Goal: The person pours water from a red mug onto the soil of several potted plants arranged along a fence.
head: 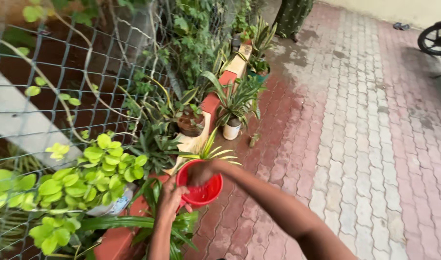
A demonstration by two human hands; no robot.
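**Two hands on one red mug by the planter row**

Both of my hands are busy with the small red plastic mug (200, 188), which sits low in the near middle of the view, over the edge where the brick paving (355, 144) meets the raised red-and-cream kerb (219, 89). My left hand (171, 200) is closed around the mug's near left side, at what looks like its handle, and holds it tipped a little toward the plants. My right hand (200, 172) comes across from the right and dips its bunched fingers into the mug's mouth; whether they pinch anything inside I cannot tell.

Just beyond the mug a yellow-green striped plant (211, 151) spreads its narrow leaves. Farther along the kerb stand a brown pot (190, 124) and a white pot (231, 129) with long spiky leaves. To my near left a bush of bright lime leaves (85, 175) leans against the wire mesh fence (61, 62). At the far end a person in a dark green garment (292, 17) stands on the paving, and part of a wheel (436, 39) shows at the far right.

As I judge it, the work along the row is partly done: the bricks beside the far pots look dark and damp, while those near me look drier. I see no water in the mug, so how much is left in it I cannot say.
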